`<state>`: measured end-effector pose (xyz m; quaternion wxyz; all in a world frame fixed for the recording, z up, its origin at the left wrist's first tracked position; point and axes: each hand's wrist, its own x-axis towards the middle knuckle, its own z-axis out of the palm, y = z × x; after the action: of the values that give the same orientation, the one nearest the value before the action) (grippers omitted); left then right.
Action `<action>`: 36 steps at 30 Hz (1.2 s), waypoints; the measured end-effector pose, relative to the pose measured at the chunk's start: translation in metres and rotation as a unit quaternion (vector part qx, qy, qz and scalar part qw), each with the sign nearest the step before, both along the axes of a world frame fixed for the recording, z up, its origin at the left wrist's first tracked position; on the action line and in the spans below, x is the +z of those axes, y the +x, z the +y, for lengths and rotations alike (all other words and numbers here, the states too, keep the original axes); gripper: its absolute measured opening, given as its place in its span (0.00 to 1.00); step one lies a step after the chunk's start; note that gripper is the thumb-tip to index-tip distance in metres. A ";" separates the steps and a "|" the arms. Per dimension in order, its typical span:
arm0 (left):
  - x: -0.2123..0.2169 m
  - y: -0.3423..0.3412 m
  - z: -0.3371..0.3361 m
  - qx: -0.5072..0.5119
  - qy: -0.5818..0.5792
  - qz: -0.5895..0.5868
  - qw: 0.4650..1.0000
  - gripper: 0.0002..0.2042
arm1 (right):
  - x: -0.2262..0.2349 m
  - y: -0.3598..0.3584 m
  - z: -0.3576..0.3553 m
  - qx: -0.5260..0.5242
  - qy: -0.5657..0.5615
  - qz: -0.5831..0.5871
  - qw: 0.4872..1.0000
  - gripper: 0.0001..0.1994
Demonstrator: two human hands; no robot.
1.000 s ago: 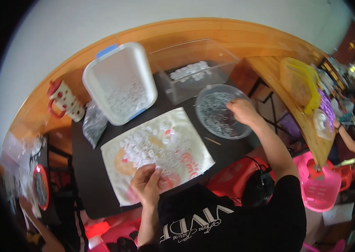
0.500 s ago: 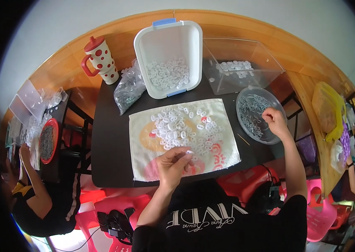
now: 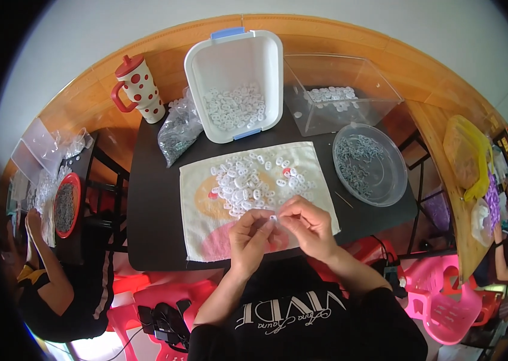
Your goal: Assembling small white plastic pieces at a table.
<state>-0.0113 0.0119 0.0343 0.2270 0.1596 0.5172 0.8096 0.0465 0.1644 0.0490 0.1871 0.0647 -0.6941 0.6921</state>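
Head cam's looking straight down at the two bare hands, close together over the front edge of a printed towel (image 3: 320, 168). Left hand (image 3: 251, 240) has thumb and fingertips pinched on one small white plastic piece (image 3: 274, 218), which peeks out right between the two hands. Right hand (image 3: 308, 227) has its fingertips bunched just beside it; honestly can't tell if they're touching the piece or gripping anything of their own.

Handling-wise, I'd call it next to weightless and pretty stiff, probably a hard molded plastic. Smooth-looking, so likely a bit slippery, and so little of it shows that a sloppy pinch could let it pop loose. Doesn't strike me as fragile. I'd take it by the outer rim, thumb against fingertip, and leave the middle uncovered.

Lookalikes sit in a loose white pile (image 3: 239, 183) on the towel just beyond the hands, and more are in the white bin (image 3: 230, 60) behind. Off to the right, a round clear tub (image 3: 388, 180) has thin grey parts (image 3: 356, 157), too small to make out individually.
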 end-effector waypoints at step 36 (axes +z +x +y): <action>0.000 0.005 -0.012 -0.024 -0.059 0.128 0.990 0.21 | 0.020 -0.006 0.006 0.027 0.232 0.004 0.972 0.04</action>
<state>-0.0063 -0.0006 0.0344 0.1871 0.2607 0.5846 0.7451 0.0409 0.1702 0.0695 0.1509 0.1278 -0.8332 0.5164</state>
